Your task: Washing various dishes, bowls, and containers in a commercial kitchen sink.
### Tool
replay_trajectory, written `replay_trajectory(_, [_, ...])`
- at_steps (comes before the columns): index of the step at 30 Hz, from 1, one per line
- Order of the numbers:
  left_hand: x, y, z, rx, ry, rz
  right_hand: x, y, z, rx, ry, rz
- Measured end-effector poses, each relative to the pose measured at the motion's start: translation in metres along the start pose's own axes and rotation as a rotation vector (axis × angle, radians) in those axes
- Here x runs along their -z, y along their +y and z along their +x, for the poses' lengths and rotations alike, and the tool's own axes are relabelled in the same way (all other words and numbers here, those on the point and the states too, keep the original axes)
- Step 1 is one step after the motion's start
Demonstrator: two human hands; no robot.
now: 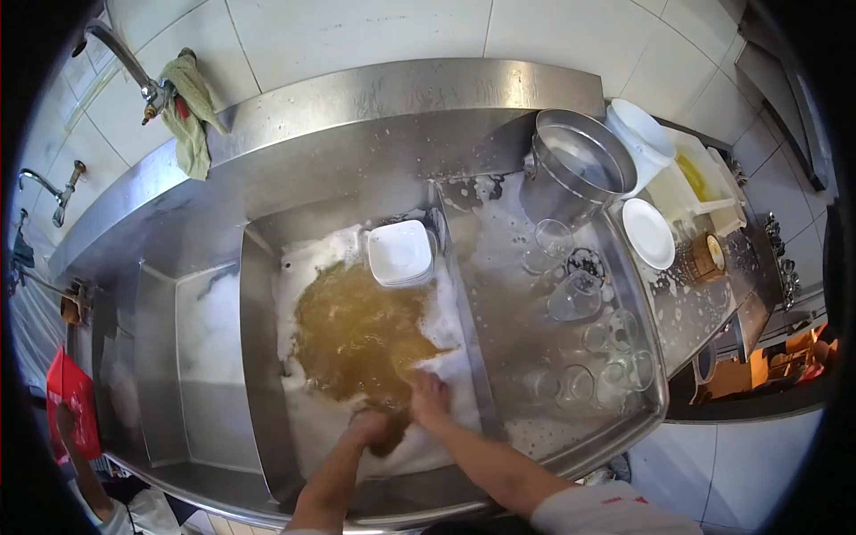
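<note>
Both hands reach into a steel sink basin [267, 374] of cloudy brownish water with white foam. My left hand [374, 424] is partly under the surface near the basin's front, beside a dark patch in the water. Close to its right, my right hand [429, 396] dips into the foam, its fingertips hidden. What either hand holds, if anything, cannot be told. A stack of square white bowls [400, 254] stands at the back of this basin, against its right wall.
Several wet glasses [576, 294] and a large steel pot [582, 160] occupy the right drainboard. Beyond its rim are a white plate [649, 233] and a white bucket [640, 144]. A second basin [217, 374] lies left. A co-worker's arm [85, 461] is at far left.
</note>
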State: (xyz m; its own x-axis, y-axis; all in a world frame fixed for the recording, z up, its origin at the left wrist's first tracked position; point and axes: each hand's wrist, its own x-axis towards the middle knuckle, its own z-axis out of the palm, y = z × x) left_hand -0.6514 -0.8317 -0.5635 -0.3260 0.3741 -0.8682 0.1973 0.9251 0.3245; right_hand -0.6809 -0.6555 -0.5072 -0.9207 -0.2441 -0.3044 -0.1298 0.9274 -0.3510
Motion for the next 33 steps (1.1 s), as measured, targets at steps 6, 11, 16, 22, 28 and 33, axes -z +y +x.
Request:
replay_trajectory(6, [-0.013, -0.028, -0.108, 0.339, 0.512, -0.553, -0.152, -0.005, 0.087, -0.044, -0.212, 0.31])
replay_trajectory(11, [-0.095, -0.095, -0.101, 0.486, 0.685, -0.189, -0.06, -0.07, 0.118, -0.113, -0.394, 0.129])
replay_trajectory(16, [-0.081, -0.046, -0.008, 0.162, 0.611, 0.506, -0.106, -0.002, 0.007, -0.118, -0.128, -0.085])
replay_trajectory(22, [-0.042, -0.033, 0.036, 0.226, 0.8, -0.42, 0.017, -0.012, -0.021, 0.281, -0.37, 0.788])
replay_trajectory(28, [0.205, 0.154, -0.048, -0.69, 1.075, -1.636, 0.339, 0.04, -0.089, 0.72, 0.372, 0.67])
replay_trajectory(33, [0.454, 0.335, -0.141, -0.846, 1.283, -0.351, 0.378, 0.241, -0.158, 0.222, 0.915, 0.661])
